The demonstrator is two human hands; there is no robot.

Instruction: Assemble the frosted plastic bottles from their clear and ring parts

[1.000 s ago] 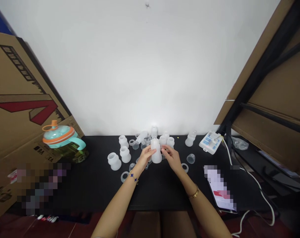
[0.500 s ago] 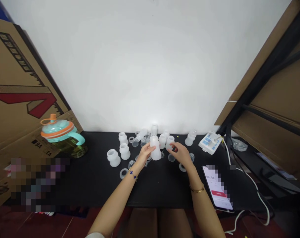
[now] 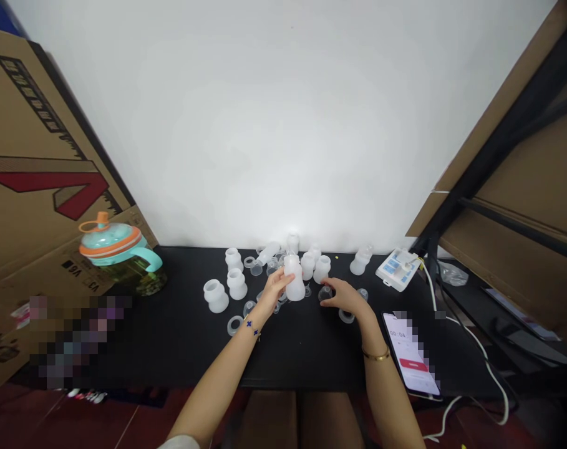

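Observation:
My left hand [image 3: 274, 288] is wrapped round a frosted white bottle [image 3: 294, 280], held upright over the middle of the black table [image 3: 302, 355]. To its right, my right hand [image 3: 342, 295] has thumb and fingers round a clear dome-shaped cap [image 3: 325, 294] at the table surface. Several more white bottles stand about: one [image 3: 216, 295] at the left, one [image 3: 322, 269] just behind my right hand, and one with a clear top [image 3: 360, 259] farther right. Clear caps and a ring [image 3: 235, 325] lie among them, some partly hidden by my left hand.
A teal jug with an orange-rimmed lid [image 3: 119, 252] stands at the left beside a cardboard box [image 3: 44, 187]. A phone [image 3: 410, 355], a white power strip [image 3: 398, 269] and its white cable [image 3: 473, 340] lie at the right.
My right hand has moved down and slightly toward me, from beside a standing bottle to the clear cap, and its fingers are now round that cap. The left hand's bottle has hardly moved.

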